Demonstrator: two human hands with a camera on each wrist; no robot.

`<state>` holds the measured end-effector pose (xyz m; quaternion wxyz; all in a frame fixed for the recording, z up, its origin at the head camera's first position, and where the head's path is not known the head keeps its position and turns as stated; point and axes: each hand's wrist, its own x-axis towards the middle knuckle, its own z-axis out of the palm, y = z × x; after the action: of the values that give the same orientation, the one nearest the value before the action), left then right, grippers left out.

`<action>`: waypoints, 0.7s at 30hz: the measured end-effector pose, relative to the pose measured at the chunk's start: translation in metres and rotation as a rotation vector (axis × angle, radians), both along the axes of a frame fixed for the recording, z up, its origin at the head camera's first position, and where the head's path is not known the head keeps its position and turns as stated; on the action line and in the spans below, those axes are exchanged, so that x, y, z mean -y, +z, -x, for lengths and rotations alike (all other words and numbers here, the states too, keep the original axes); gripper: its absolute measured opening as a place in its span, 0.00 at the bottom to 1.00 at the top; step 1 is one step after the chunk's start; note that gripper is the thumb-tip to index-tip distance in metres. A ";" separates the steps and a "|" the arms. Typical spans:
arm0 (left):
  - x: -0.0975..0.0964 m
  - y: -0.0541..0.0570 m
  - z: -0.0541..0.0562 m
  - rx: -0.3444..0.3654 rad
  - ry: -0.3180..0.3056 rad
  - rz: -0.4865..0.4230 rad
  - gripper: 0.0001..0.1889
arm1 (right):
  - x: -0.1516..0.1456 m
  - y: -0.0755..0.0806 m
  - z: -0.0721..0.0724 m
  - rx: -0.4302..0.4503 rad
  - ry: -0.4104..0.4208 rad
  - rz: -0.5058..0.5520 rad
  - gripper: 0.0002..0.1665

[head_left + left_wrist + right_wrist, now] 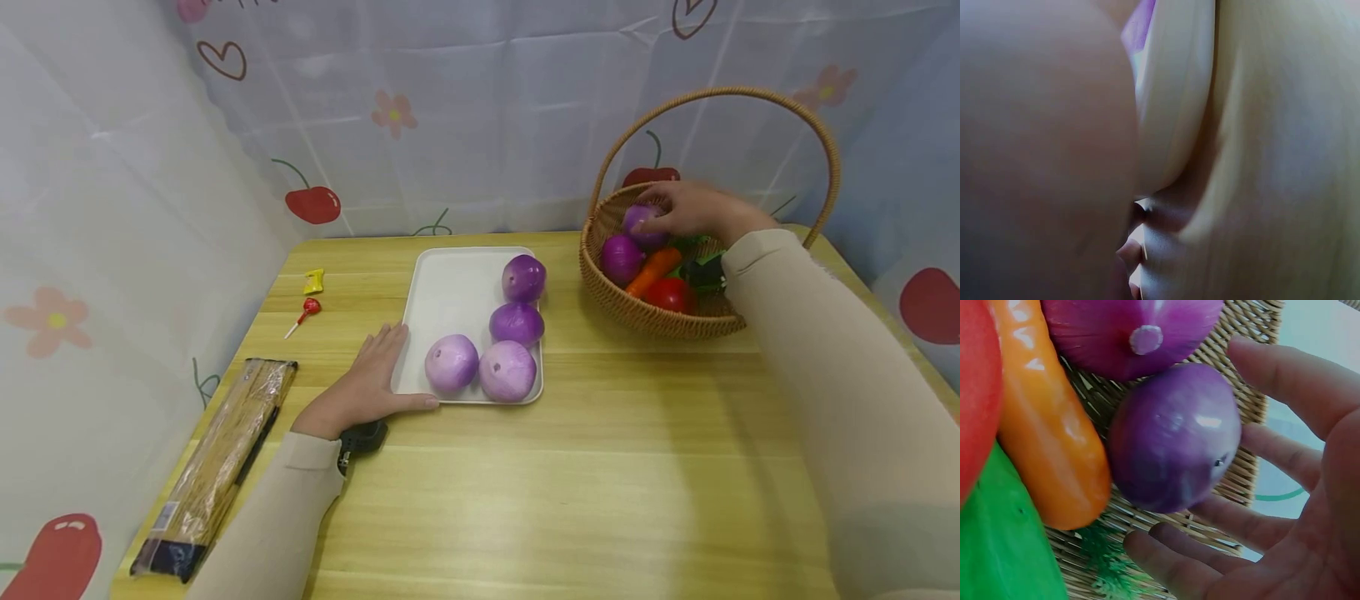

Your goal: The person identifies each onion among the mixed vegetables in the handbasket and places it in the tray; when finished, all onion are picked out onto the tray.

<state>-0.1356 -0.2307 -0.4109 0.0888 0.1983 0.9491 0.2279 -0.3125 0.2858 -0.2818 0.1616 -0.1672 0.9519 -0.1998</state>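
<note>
head view looks forward and down over a pale wooden table; left wrist view, very close, shares its white rectangular tray; right wrist view, close, peers into its brown wicker basket.

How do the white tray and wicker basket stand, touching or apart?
Apart: the head view shows bare wooden tabletop between the white tray and the wicker basket.

6 onions visible: 4 on tray, 2 in basket. 1 tray, 1 basket, 1 carrot, 1 tomato, 1 lollipop, 1 candy, 1 stick pack. Greens in basket partly hidden, can't count.
</note>
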 end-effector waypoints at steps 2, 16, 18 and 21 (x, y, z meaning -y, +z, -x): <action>-0.001 0.001 0.000 0.002 0.002 0.000 0.73 | 0.000 -0.004 0.001 0.008 0.015 0.013 0.45; -0.002 0.001 0.001 0.003 -0.003 -0.008 0.73 | 0.006 -0.011 0.003 -0.014 0.010 0.019 0.40; -0.002 0.000 0.001 0.001 -0.004 -0.008 0.73 | 0.006 -0.011 0.003 -0.018 -0.001 0.023 0.39; -0.003 0.000 0.002 0.001 -0.006 -0.009 0.72 | 0.006 -0.010 0.002 -0.034 -0.005 0.025 0.38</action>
<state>-0.1376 -0.2279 -0.4113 0.0891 0.2014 0.9475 0.2319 -0.3143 0.2798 -0.2914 0.1427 -0.1700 0.9524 -0.2091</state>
